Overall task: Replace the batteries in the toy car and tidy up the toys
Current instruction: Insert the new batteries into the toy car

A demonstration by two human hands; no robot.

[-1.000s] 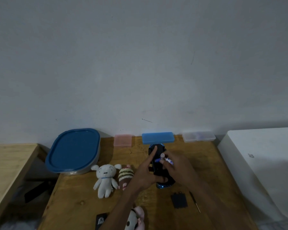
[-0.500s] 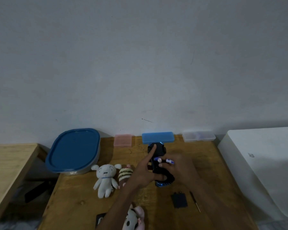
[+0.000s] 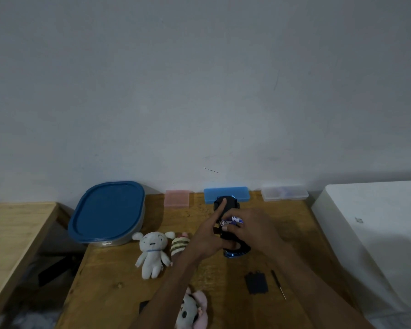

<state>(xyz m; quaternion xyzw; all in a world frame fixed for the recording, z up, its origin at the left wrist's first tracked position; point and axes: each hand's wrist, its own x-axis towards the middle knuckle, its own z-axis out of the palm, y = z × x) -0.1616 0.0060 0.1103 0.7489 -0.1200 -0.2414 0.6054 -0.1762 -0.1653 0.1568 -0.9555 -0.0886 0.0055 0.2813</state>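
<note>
The toy car (image 3: pixel 230 236) lies upside down near the middle of the wooden counter (image 3: pixel 119 276), its nose toward the wall. The left hand (image 3: pixel 205 238) rests against the car's left side with the forefinger stretched straight along the underside toward the far end and the other fingers curled under the body, steadying it. The right hand (image 3: pixel 256 231) is over the car, its fingers clamped on a purple and white battery (image 3: pixel 231 220) held across the open underside.

A black battery cover (image 3: pixel 256 282) lies on the counter near the right forearm, just beside a thin screwdriver (image 3: pixel 278 284). To the left of the car sit a white plush dog (image 3: pixel 152 254) and a striped plush (image 3: pixel 179 244); a pink plush (image 3: pixel 193 309) lies at the near edge. Along the wall stand a blue-lidded tub (image 3: pixel 107 213), a pink box (image 3: pixel 177 198), a blue box (image 3: pixel 226 193) and a clear box (image 3: pixel 284 193).
</note>
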